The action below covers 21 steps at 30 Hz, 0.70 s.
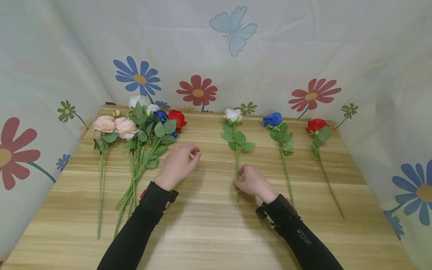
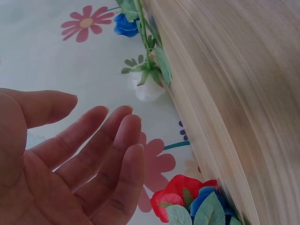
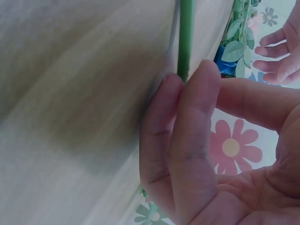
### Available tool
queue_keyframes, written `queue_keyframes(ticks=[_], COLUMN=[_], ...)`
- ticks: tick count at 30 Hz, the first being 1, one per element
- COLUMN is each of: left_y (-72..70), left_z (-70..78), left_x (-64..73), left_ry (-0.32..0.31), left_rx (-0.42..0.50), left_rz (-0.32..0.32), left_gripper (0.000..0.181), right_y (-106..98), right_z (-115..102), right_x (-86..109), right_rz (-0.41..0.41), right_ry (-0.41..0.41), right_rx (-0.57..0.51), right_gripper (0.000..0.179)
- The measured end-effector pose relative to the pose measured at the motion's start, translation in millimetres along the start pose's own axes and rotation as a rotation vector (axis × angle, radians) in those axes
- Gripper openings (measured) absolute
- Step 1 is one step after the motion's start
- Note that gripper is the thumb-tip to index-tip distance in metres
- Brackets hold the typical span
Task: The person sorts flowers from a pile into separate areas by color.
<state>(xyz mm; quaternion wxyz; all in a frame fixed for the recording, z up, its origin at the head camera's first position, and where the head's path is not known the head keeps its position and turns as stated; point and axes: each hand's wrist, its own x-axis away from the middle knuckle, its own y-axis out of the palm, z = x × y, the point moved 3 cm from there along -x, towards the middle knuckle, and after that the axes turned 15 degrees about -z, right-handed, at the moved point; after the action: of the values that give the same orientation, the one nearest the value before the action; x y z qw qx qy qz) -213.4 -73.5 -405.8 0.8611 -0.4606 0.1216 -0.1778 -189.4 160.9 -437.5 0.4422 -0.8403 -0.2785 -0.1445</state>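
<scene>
In the head view a white rose (image 1: 233,115) with a long green stem lies on the wooden table. My right hand (image 1: 254,183) pinches that stem near its lower end; up close the green stem (image 3: 185,37) runs in behind the curled fingers. My left hand (image 1: 179,165) hovers over the table between the bunch and the white rose. Its fingers are loosely bent and hold nothing, as the left wrist view shows. Nearest to it is the bunch with a red rose (image 1: 177,119), blue roses (image 1: 161,116) and white flowers (image 1: 139,101), stems crossing.
Pink flowers (image 1: 125,128) lie at the left of the bunch. To the right of the white rose are a single blue rose (image 1: 273,119) and a single red rose (image 1: 316,125). A flower-printed cloth (image 1: 189,41) stands around the table (image 1: 209,232).
</scene>
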Motion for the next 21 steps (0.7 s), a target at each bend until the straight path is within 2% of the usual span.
queue_keyframes(ticks=[3, 6, 11, 14, 17, 21], left_y=[0.2, 0.2, 0.4, 0.0, -2.0, -6.2], left_z=[1.2, 2.7, 4.6, 6.0, 7.3, 6.4], left_x=[-0.7, -0.9, -0.6, 0.2, 2.2, 6.8], left_ry=[-0.002, -0.003, 0.002, 0.002, -0.003, -0.004], left_rx=[0.002, 0.011, 0.014, 0.010, 0.010, 0.013], left_rz=[-0.002, -0.005, -0.006, -0.008, -0.009, -0.004], left_gripper=[0.020, 0.020, 0.021, 0.022, 0.021, 0.018], right_y=[-3, -6, -9, -7, -4, -2], right_z=[0, -1, -5, -8, -12, -17], right_x=[4.9, 10.6, 17.7, 19.5, 19.7, 20.4], right_rz=[0.033, 0.107, 0.233, 0.245, 0.193, 0.139], right_ry=[-0.010, -0.051, -0.213, -0.317, -0.397, -0.433], right_rx=[-0.017, -0.028, -0.075, -0.199, -0.386, -0.571], right_gripper=[0.039, 0.042, 0.039, 0.034, 0.030, 0.027])
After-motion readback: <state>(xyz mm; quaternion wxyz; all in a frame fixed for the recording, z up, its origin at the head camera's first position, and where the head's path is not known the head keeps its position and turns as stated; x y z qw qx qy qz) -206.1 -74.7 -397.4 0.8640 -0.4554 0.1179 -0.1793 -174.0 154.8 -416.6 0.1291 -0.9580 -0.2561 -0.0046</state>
